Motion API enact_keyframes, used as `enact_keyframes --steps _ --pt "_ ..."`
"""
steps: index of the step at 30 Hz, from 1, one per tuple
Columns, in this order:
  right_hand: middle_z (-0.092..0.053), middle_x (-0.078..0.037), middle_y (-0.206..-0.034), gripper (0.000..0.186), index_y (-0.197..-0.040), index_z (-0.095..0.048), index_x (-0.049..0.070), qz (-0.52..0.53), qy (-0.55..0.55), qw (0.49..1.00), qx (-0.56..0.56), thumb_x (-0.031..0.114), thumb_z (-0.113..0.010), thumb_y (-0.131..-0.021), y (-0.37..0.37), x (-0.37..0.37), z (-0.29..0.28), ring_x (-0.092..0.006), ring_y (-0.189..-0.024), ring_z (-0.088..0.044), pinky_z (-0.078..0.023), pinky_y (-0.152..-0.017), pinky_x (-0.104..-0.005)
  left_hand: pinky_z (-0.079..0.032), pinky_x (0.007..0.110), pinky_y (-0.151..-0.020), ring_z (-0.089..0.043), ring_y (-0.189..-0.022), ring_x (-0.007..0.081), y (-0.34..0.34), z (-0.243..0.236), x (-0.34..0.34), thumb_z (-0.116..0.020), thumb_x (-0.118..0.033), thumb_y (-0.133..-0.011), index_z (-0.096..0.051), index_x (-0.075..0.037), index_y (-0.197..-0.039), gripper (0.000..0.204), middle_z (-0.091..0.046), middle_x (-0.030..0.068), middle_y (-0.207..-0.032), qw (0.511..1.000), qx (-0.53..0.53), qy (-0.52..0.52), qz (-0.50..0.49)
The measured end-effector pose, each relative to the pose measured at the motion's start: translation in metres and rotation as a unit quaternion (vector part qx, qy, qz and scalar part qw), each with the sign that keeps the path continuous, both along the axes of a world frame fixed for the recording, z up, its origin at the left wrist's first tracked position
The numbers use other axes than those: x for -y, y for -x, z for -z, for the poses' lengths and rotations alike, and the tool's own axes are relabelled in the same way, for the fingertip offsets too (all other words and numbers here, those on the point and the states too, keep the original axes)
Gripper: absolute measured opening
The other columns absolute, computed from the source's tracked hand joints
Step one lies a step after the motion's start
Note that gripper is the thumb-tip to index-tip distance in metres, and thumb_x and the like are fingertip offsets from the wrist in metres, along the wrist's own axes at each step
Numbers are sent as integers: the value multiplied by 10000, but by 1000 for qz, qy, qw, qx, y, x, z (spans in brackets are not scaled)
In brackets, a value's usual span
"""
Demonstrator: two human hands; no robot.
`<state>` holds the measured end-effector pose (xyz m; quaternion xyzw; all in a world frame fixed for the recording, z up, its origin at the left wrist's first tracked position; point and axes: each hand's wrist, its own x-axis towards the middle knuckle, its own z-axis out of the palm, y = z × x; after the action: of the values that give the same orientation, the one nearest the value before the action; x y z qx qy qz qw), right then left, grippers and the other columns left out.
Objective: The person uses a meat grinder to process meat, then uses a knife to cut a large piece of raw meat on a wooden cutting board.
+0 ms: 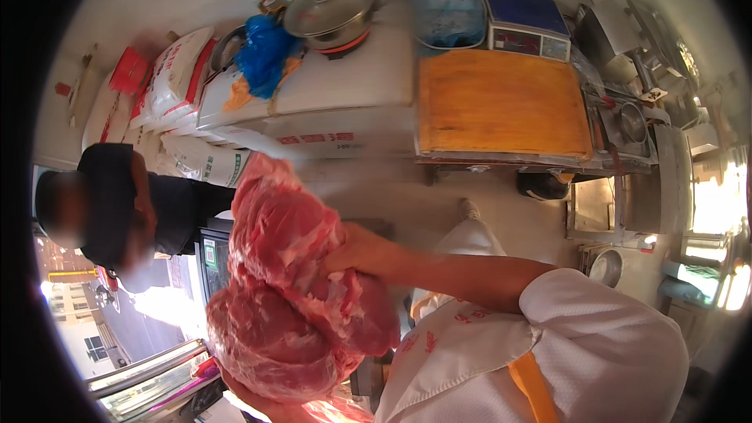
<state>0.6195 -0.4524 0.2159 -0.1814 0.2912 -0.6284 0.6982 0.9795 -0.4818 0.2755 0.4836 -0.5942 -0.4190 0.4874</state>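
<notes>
Honestly, the right hand [362, 254] is clutching the raw meat [286, 298], left of the white shirt [603, 337]. It's probably feeling heavy, floppy, slick, so I'm favoring firm folds plus underside. Left arm [265, 407] is showing below; can't tell its grip.

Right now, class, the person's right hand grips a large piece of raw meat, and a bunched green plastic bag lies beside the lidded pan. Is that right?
Not quite: the head view shows that the bunched plastic bag beside the lidded pan is blue, not green. The right hand does grip the raw meat.
</notes>
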Motion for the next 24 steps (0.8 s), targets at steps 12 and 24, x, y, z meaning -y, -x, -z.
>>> enact_keyframes --steps 12,24 --pt "-719 -39 -924 330 -1170 -678 -8 294 -99 948 -66 30 -691 -843 314 -171 21 -144 -823 -680 -549 -763 -299 -518 437 -1127 -634 -1326 293 418 75 27 -542 -449 -1082 -590 -47 -1474 563 -648 141 -1462 853 -299 -374 209" --pt "-673 -21 -882 307 -1162 -663 14 505 -203 838 -45 -13 -604 -862 454 -273 204 -120 -765 -652 -542 -676 -295 -483 422 -1163 -594 -1366 267 708 238 33 -691 -504 -1015 -547 -64 -1535 696 -631 120 -1491 775 -11 -519 359"
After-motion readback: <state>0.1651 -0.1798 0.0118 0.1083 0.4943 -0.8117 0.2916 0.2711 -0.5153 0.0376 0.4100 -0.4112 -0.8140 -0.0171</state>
